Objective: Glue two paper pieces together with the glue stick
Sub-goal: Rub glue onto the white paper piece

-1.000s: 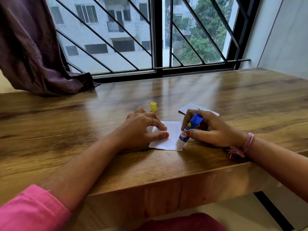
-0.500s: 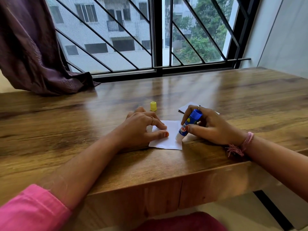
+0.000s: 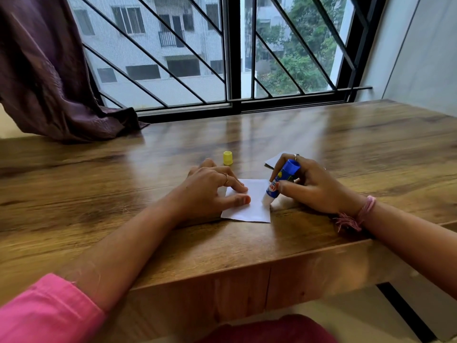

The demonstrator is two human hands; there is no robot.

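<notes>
Nearest the camera, a pink sleeve (image 3: 47,310) covers the left upper arm, and the bare forearm runs from it up over the front edge of the wooden tabletop (image 3: 99,184). Just past that edge lies the white paper square (image 3: 249,209), flat on the wood and taken here as the landmark. The left hand (image 3: 210,191) rests on the paper's left part, its grip spread: the fingers fan out and press down, with two fingertips on the sheet and a thin ring on one finger. At the paper's right edge the right hand (image 3: 309,186) pinches the glue stick (image 3: 282,181), thumb on the near side of the blue barrel and fingers wrapped over the far side. The stick tilts, its blue base up and away from the paper, its pale glue end down and touching the sheet close to the right edge. A pink thread bracelet (image 3: 356,216) circles the right wrist, to the right of the paper. Just beyond the paper, partly hidden behind the right hand, a second paper piece (image 3: 274,160) lies on the wood. Beyond the paper's left part stands the yellow cap (image 3: 227,157), upright and apart from both hands. Far beyond the paper, a purple curtain (image 3: 49,78) drapes onto the tabletop beside the barred window (image 3: 232,53).
</notes>
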